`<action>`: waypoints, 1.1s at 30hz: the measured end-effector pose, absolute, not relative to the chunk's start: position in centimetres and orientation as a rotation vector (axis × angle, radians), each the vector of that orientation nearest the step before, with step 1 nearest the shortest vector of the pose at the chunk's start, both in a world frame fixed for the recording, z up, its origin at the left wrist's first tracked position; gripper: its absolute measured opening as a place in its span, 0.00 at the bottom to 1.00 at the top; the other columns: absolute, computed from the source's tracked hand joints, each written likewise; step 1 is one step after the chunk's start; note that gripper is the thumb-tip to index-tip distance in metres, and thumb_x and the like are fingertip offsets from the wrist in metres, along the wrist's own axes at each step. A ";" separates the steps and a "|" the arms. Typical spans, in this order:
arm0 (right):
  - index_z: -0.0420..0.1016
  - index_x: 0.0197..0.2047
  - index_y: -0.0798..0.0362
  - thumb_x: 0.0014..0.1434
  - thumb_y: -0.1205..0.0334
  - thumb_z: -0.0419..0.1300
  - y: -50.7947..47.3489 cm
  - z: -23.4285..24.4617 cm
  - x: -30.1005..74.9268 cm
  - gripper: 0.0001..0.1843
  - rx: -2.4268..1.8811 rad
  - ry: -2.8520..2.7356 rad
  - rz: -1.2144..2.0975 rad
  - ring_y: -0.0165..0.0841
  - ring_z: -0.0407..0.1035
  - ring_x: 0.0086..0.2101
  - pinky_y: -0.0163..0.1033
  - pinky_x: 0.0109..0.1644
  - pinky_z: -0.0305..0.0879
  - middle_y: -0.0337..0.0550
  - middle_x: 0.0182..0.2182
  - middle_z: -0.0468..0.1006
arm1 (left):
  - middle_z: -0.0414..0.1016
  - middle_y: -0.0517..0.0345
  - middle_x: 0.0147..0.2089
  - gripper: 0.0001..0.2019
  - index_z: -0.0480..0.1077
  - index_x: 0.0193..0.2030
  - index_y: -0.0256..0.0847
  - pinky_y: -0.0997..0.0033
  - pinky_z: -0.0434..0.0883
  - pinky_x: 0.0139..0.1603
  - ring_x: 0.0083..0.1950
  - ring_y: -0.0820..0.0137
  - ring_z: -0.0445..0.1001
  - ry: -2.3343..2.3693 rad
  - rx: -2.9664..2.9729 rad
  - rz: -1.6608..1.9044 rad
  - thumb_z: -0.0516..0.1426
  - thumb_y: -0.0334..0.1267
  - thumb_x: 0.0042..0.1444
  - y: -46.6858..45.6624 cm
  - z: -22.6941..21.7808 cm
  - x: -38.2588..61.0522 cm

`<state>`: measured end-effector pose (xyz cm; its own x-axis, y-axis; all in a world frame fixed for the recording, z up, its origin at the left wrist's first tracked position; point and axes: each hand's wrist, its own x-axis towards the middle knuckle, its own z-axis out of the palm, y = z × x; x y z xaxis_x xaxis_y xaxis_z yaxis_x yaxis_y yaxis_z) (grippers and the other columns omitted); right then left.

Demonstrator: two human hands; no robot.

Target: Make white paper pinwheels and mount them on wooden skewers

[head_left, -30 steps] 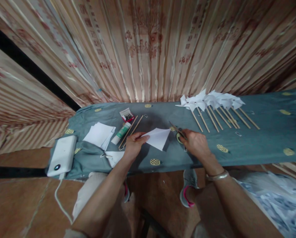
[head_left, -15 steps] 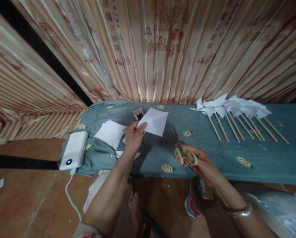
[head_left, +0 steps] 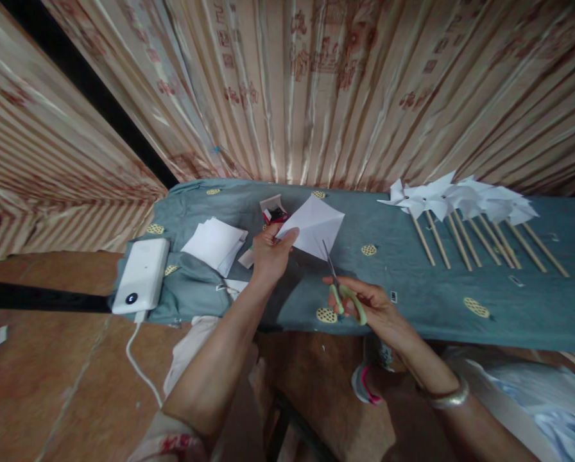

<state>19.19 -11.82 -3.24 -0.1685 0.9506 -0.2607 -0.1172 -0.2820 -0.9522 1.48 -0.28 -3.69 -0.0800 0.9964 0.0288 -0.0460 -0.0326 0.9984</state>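
Observation:
My left hand (head_left: 271, 255) pinches one corner of a square sheet of white paper (head_left: 316, 224), thumb on top, holding it above the cloth. In my right hand (head_left: 364, 301) is a pair of scissors (head_left: 338, 292) with light green handles. Their blades point up and away from me and lie at the paper's near corner. Whether the blades have bitten into the paper I cannot tell. Left of my left hand lies a stack of white paper squares (head_left: 214, 244). A small red and white box (head_left: 274, 213) with dark contents stands open just behind that hand.
Several white paper pinwheels (head_left: 461, 197) on wooden sticks lie in a row at the right of the cloth-covered table (head_left: 412, 321). A white power bank (head_left: 143, 276) with a cable (head_left: 136, 366) rests at the left end. A pleated curtain (head_left: 287, 96) hangs behind.
The scissors have moved left and up to the paper, and their blades now reach its near corner. My left hand and the sheet have shifted slightly right in view.

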 end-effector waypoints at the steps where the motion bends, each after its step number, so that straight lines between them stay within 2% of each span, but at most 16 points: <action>1: 0.82 0.43 0.49 0.42 0.40 0.71 -11.8 -3.2 19.1 0.29 -1.222 -1.070 1.585 0.27 0.65 0.25 0.34 0.30 0.67 0.39 0.27 0.77 | 0.71 0.64 0.22 0.12 0.78 0.33 0.36 0.77 0.62 0.23 0.22 0.77 0.64 1.223 1.173 1.312 0.63 0.43 0.44 -0.3 -3.7 1.5; 14: 0.82 0.44 0.48 0.45 0.43 0.71 -11.8 -4.0 19.3 0.25 -1.231 -1.109 1.566 0.27 0.65 0.26 0.33 0.29 0.66 0.39 0.27 0.76 | 0.75 0.61 0.26 0.10 0.78 0.33 0.37 0.77 0.64 0.24 0.23 0.76 0.65 1.180 1.171 1.312 0.63 0.40 0.45 -0.7 -3.6 1.7; 33: 0.83 0.43 0.47 0.46 0.46 0.71 -11.9 -4.4 19.3 0.22 -1.254 -1.054 1.562 0.26 0.64 0.24 0.33 0.29 0.68 0.37 0.25 0.75 | 0.74 0.61 0.26 0.10 0.77 0.33 0.37 0.77 0.63 0.22 0.23 0.75 0.65 1.181 1.192 1.308 0.62 0.41 0.46 -0.6 -3.9 1.6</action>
<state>19.31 -11.95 -4.37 -0.1361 0.9537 -0.2683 -0.1080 -0.2835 -0.9529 1.56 -0.63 -3.87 -0.0486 0.9973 0.0550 -0.0461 -0.0572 0.9973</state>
